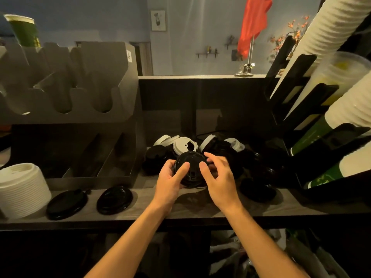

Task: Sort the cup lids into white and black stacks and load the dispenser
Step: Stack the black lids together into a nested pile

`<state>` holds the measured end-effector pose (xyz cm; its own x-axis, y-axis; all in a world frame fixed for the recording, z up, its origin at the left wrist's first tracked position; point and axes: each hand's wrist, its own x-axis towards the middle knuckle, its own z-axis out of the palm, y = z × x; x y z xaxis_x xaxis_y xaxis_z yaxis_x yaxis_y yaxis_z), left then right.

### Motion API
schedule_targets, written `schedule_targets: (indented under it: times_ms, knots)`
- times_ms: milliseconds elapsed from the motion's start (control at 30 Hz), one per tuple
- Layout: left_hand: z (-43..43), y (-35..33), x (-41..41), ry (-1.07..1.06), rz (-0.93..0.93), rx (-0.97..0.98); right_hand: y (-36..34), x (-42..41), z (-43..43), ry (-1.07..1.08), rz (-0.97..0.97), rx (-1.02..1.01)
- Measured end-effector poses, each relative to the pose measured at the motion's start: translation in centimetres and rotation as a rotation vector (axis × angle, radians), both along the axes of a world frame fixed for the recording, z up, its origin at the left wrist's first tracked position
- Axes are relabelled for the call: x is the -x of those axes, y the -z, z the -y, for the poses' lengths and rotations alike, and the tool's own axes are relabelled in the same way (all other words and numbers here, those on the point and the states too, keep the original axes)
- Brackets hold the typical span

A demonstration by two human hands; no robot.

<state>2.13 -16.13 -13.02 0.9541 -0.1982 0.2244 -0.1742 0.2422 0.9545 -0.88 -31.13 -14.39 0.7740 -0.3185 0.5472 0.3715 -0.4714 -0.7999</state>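
Observation:
A stack of black lids [190, 167] is gripped from its left side by my left hand [170, 179], thumb lying across the top. My right hand [217, 177] sits at the stack's right edge, fingers curled and touching the rim. Behind them lies a mixed pile with white lids [183, 145] and black lids [259, 177]. A tall stack of white lids [22, 189] stands at the far left of the counter. Two black lids [67, 203] [114, 199] lie flat beside it. The grey dispenser [80, 97] stands at the back left with open slots.
Tilted black racks [313, 109] on the right hold long sleeves of white and green paper cups [341, 33]. A green cup [24, 31] sits on top of the dispenser. The counter's front edge [180, 219] runs below my wrists. A red flag stands behind the ledge.

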Motion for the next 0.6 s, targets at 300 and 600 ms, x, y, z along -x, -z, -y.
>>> schedule_targets:
  times_ms: [300, 600]
  knots:
    - [0.2, 0.0, 0.2, 0.081, -0.057, 0.045, 0.0, 0.6, 0.2, -0.13, -0.058, -0.16]
    - [0.8, -0.5, 0.8, 0.159, -0.072, 0.02, -0.9, 1.8, 0.9, -0.094, -0.08, -0.299]
